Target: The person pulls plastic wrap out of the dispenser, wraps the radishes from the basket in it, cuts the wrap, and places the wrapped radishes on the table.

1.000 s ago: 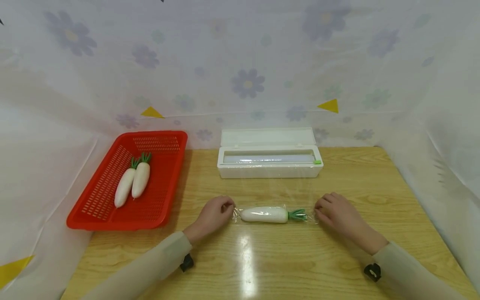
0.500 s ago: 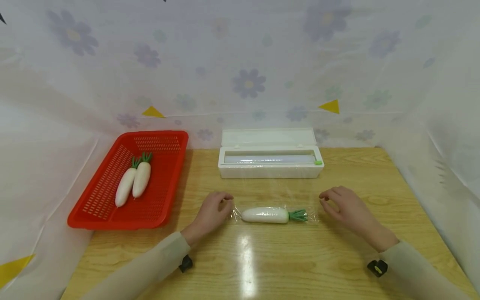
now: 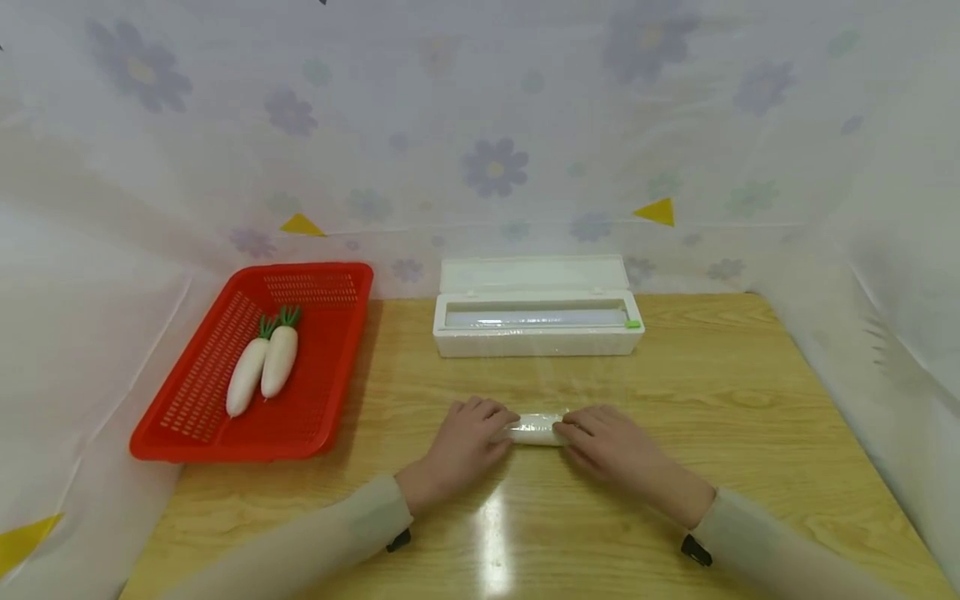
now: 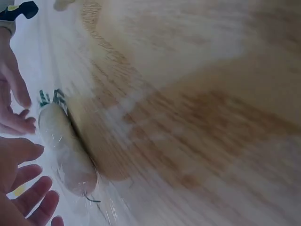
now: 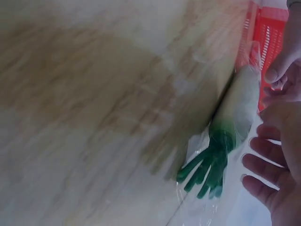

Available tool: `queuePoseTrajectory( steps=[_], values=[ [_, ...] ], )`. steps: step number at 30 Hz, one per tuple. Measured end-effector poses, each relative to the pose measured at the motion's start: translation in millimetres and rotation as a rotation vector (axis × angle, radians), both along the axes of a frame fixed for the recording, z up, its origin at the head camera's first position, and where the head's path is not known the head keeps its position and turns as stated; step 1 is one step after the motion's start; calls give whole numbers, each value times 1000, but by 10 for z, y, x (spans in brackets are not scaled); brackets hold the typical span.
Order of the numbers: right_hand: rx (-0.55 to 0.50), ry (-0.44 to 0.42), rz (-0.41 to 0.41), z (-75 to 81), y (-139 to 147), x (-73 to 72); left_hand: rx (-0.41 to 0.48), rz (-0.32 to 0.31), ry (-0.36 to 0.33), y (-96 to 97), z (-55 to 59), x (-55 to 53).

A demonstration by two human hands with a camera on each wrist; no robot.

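Note:
A white radish (image 3: 537, 428) wrapped in clear cling film lies crosswise on the table. In the head view, my left hand (image 3: 467, 443) covers its tapered end and my right hand (image 3: 615, 450) its leafy end, so only the middle shows. The left wrist view shows the whole radish (image 4: 68, 150) beside the loosely spread fingers of my left hand (image 4: 23, 183). Green leaves (image 5: 207, 169) show inside the film in the right wrist view, near my right hand (image 5: 277, 160) with its fingers extended. Neither hand visibly curls round the radish.
Behind the radish stands an open white cling film box (image 3: 538, 343) with a roll inside; clear film stretches from it toward the radish. A red basket (image 3: 341, 375) at the left holds two white radishes (image 3: 264, 367). Flowered sheeting encloses the wooden table (image 3: 720, 367).
Both hands were at the film's ends beyond the radish, then drew slightly away from it. Now they have come inward over the radish's two ends. The radish stays in place.

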State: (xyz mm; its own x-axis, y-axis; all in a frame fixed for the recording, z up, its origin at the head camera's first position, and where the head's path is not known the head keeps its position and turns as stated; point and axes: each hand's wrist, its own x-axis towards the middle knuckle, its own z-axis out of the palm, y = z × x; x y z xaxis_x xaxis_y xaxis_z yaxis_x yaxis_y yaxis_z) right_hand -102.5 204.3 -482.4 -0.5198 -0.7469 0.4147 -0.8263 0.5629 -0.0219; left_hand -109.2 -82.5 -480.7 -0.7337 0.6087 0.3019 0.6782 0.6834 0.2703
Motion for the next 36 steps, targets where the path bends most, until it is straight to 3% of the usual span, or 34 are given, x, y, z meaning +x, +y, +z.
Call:
queuePoseTrajectory(
  steps=[10, 16, 23, 30, 36],
  values=[
    [-8, -64, -105, -74, -113, 10, -30, 38, -123, 51, -38, -37],
    [-18, -138, -156, -93, -147, -34, -90, 72, -134, 78, -54, -112],
    [7, -223, -219, -103, -196, -129, -102, 99, -172, 111, -95, -239],
    [18, -216, -255, -107, -231, -255, -56, 101, -236, 117, -81, -369],
    [14, -215, -269, -88, -217, -345, -67, 110, -278, 110, -73, -459]
  ],
)
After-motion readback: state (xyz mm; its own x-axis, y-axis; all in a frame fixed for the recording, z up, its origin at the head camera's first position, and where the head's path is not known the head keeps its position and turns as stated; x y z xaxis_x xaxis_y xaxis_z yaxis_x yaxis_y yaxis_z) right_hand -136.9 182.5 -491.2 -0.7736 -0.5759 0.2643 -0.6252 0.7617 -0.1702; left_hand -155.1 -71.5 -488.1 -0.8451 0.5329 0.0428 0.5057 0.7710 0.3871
